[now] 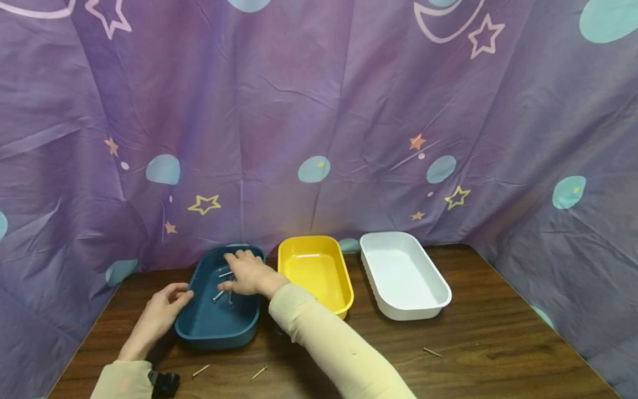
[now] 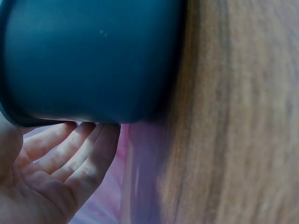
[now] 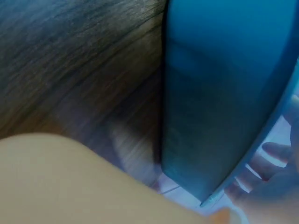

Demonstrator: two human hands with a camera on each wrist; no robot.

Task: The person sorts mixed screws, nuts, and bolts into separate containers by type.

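At the left stands a blue tray (image 1: 219, 324) with several silver screws or nails (image 1: 218, 296) lying in it. My left hand (image 1: 161, 310) holds its left rim, the thumb over the edge. In the left wrist view, the fingers (image 2: 88, 158) of that hand touch the tray's outer wall (image 2: 93, 65). My right hand (image 1: 246, 274) is inside the tray above the metal pieces, fingers spread and thumb apart. Whether it touches any of them is hard to tell. In the right wrist view, the tray's side (image 3: 210, 107) hides part of the hand.
Right of the blue tray stand a yellow tray (image 1: 311, 266) and a white tray (image 1: 404, 271). Single screws or nails lie on the wooden table at the front left (image 1: 201, 371), front middle (image 1: 259, 372) and right (image 1: 432, 352). A purple patterned cloth (image 1: 279, 122) hangs behind.
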